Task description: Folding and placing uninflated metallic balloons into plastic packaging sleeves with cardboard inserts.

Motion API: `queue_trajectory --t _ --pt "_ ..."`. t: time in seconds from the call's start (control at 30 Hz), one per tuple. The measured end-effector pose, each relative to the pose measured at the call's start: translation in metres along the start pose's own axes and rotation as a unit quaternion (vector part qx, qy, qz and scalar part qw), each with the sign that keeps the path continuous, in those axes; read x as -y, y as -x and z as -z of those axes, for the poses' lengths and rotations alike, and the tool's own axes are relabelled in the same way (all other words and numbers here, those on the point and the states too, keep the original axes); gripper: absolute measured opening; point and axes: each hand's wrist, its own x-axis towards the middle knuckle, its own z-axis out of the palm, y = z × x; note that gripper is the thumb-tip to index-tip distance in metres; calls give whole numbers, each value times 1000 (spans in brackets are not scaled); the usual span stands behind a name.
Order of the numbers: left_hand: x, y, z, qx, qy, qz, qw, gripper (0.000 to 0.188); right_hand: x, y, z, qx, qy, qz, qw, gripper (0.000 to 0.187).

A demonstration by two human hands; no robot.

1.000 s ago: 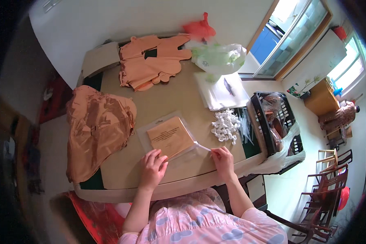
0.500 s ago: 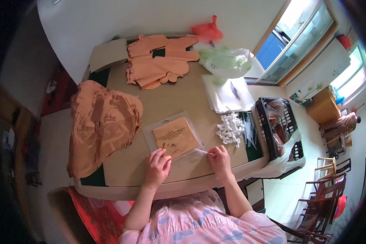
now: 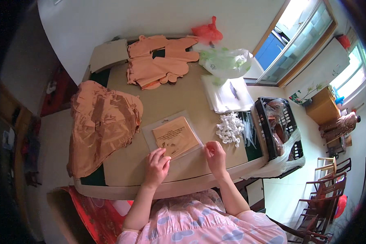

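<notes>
A clear plastic bag (image 3: pixel 149 137) lies in front of me on the table. Inside it is a folded rose-gold foil sheet (image 3: pixel 175 136) with dark print on it. At the bag's lower left edge, my left hand (image 3: pixel 157 164) is closed with thumb and fingers on the plastic. My right hand (image 3: pixel 216 157) is beside the bag's right edge, its fingers curled together at the rim. What its fingertips hold, if anything, is too small to tell. No straw shows in the right hand.
Flat rose-gold foil balloons (image 3: pixel 103 122) lie left, with more foil pieces (image 3: pixel 160 65) at the back. White plastic clips (image 3: pixel 230 129), thin clear straws (image 3: pixel 249 129), clear bags (image 3: pixel 227 95) and a black basket (image 3: pixel 268 126) occupy the right. A green-white plastic bag (image 3: pixel 227 63) sits behind.
My right hand has moved slightly up and left to the bag's edge. The clear straw it held at that edge no longer shows outside the bag. My left hand stayed put.
</notes>
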Motion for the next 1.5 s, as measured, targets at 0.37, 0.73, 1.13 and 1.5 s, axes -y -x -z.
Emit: queue_trajectory --t 0.37,0.73,1.13,1.5 --pt "1 -1 1 4 -3 2 1000 16 -15 10 12 64 141 114 981 28" --pt "-12 -11 5 -5 -12 3 1000 13 -25 -7 -3 31 130 18 991 9" --pt "-86 -42 -34 64 34 -63 995 13 -9 14 13 99 -303 -246 915 8" --pt "-89 -35 -46 88 19 -66 994 14 -24 20 10 89 -311 -251 912 8"
